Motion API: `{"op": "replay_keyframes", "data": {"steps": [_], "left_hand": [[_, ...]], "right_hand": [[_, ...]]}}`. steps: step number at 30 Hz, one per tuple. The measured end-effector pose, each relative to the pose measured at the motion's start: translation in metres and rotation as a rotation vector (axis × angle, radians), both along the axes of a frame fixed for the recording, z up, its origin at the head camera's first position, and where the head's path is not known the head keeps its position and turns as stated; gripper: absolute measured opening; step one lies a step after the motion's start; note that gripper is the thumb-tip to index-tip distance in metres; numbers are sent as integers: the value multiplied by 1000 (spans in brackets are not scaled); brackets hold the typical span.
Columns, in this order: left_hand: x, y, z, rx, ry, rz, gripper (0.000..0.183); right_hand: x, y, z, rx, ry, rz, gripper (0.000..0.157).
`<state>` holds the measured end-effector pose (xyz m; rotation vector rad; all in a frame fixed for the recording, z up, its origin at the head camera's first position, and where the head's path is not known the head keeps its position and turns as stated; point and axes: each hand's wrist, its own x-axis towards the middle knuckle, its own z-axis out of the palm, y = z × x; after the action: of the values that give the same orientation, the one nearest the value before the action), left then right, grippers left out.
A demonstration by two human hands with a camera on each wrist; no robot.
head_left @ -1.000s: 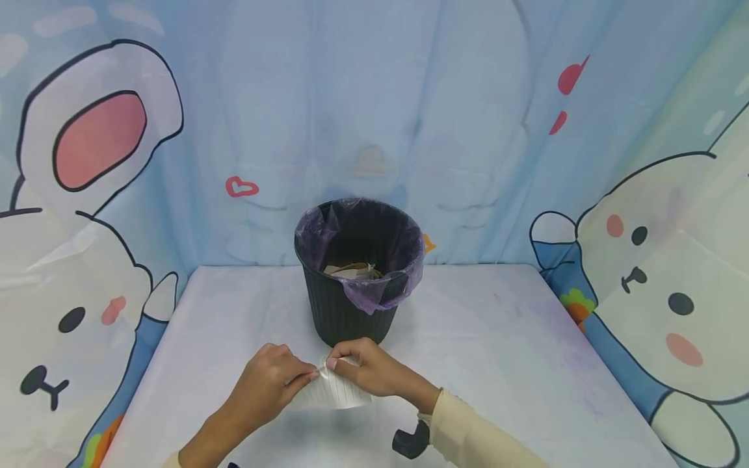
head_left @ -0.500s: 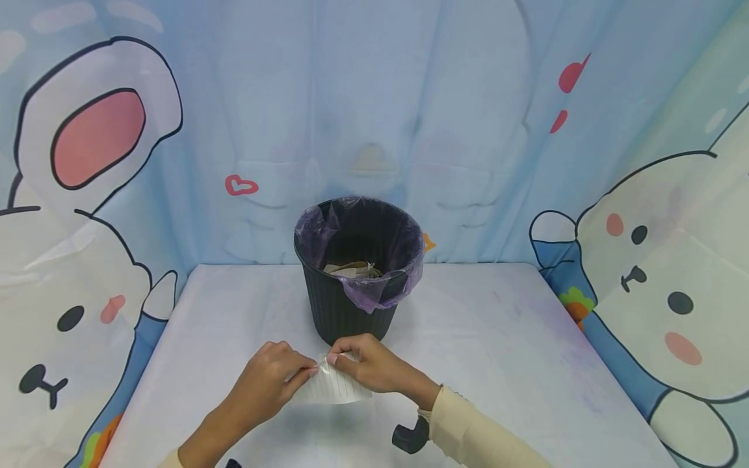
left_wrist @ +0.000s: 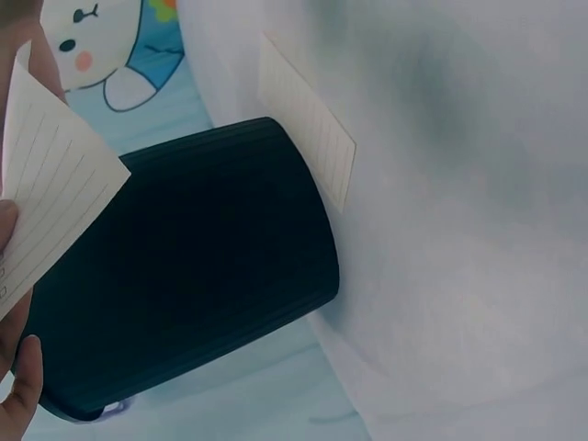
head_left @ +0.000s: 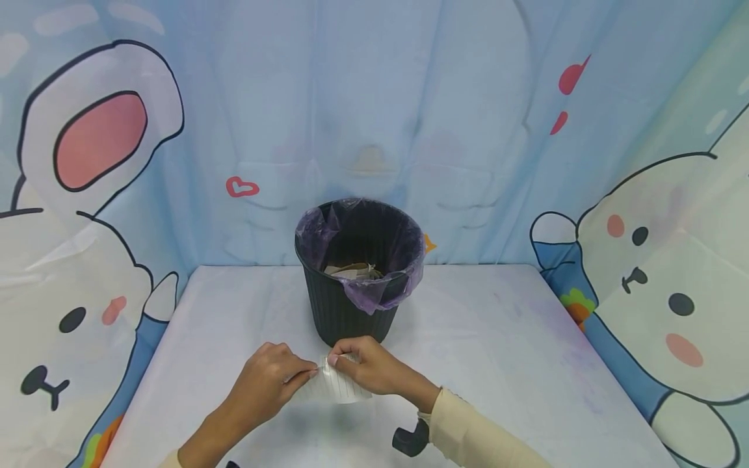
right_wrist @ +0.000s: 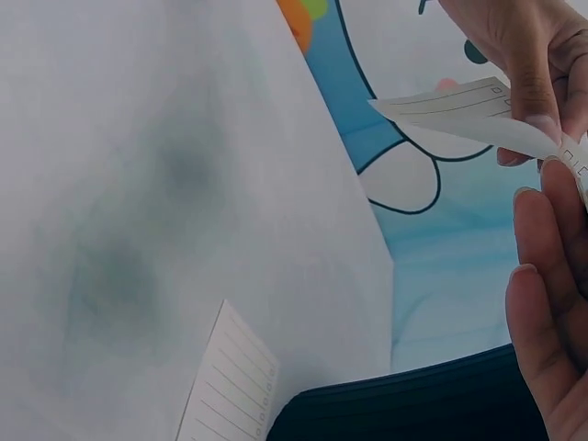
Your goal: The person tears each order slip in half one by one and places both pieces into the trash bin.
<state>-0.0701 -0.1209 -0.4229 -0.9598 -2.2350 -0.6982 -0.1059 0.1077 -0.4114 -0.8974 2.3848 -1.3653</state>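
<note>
A lined slip of paper (head_left: 341,388) spans the small gap between both hands, just in front of the bin. My left hand (head_left: 266,383) pinches it at the upper edge between thumb and fingers. Close beside it, my right hand (head_left: 371,369) pinches the same paper with thumb and forefinger. From the left wrist, the held paper (left_wrist: 60,179) looks creased to a corner. In the right wrist view the paper (right_wrist: 459,108) bends under the left thumb, with small printed boxes along one side. Another lined slip (left_wrist: 308,119) lies on the table by the bin's base.
A black ribbed bin (head_left: 345,318) stands at the table's back middle, lined with a purple plastic bag (head_left: 374,292). Some paper scraps (head_left: 354,270) lie inside. A white cloth covers the table (head_left: 497,351). Printed curtains (head_left: 468,97) enclose the back and sides.
Both hands stay almost in place, pinching the paper. Its lower edge has risen slightly between them. The bin has not moved.
</note>
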Motion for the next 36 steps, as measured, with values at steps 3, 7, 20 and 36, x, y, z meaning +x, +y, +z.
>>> {"op": "replay_keyframes", "data": {"steps": [3,7,20,36], "left_hand": [[0,0,-2,-3,-12,2,17],[0,0,-3,-8,-18,4,15],[0,1,-3,-30,-22,12,14],[1,0,1,-72,1,42,13]], "right_hand": [[0,0,0,0,4,2,16],[0,1,0,1,30,18,16],[-2,2,-1,52,145,30,15],[3,-6,-6,114,209,-61,15]]}}
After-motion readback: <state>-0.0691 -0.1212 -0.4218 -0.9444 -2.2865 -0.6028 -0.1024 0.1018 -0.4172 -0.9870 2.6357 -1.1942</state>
